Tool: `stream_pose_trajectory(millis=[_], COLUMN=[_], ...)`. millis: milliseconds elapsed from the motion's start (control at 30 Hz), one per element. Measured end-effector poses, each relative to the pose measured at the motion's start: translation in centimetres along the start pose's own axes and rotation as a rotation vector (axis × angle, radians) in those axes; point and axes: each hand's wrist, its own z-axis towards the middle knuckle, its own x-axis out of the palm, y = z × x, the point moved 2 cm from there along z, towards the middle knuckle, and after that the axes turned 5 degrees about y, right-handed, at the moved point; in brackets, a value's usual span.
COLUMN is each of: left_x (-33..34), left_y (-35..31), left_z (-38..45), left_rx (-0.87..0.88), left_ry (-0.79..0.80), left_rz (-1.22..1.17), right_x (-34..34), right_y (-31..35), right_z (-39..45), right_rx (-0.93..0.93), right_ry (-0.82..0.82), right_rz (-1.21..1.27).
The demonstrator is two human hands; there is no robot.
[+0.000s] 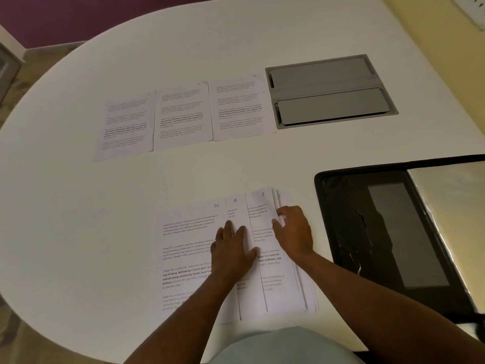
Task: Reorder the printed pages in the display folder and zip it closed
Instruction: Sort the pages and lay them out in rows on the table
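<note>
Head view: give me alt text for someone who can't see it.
Both hands fan out numbered printed pages on a white table: left hand pressing flat, right hand pinching page edges. Three pages lie in a row beyond; an open black folder sits right.

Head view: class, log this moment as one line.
left hand: flat on page 10 | right hand: fingers fanning page stack | three pages: laid out | folder: open

You are in an office or meeting room: a large white oval worktop (78, 193) with a grey flip-lid cable box (330, 91) recessed at upper right.
</note>
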Motion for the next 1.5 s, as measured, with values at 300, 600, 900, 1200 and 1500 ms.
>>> stream_pose_trajectory(millis=[300, 600, 900, 1200, 1500], left_x=[-0.8, -1.8, -1.3, -1.6, -1.7], left_y=[-2.1, -3.4, -2.8, 2.2, 3.0], left_z=[-0.1, 1.2, 0.6, -0.9, -1.2], left_rx=[-0.026, -0.101, -0.054, -0.175, -0.172], left_ry=[-0.145, -0.125, -0.212, -0.170, -0.124], left_rz=[-0.300, -0.306, -0.356, -0.136, -0.107], right_x=[0.9, 0.7, 0.7, 2.2, 5.0], right_y=[1.1, 0.4, -1.2, 2.7, 4.7], right_z=[-1.4, -2.1, -2.3, -2.1, -1.5], right_rx=[-0.048, 0.114, 0.047, 0.135, 0.293], right_ry=[0.073, 0.293, 0.059, 0.305, 0.470], right_rz=[0.216, 0.447, 0.171, 0.241, 0.178])
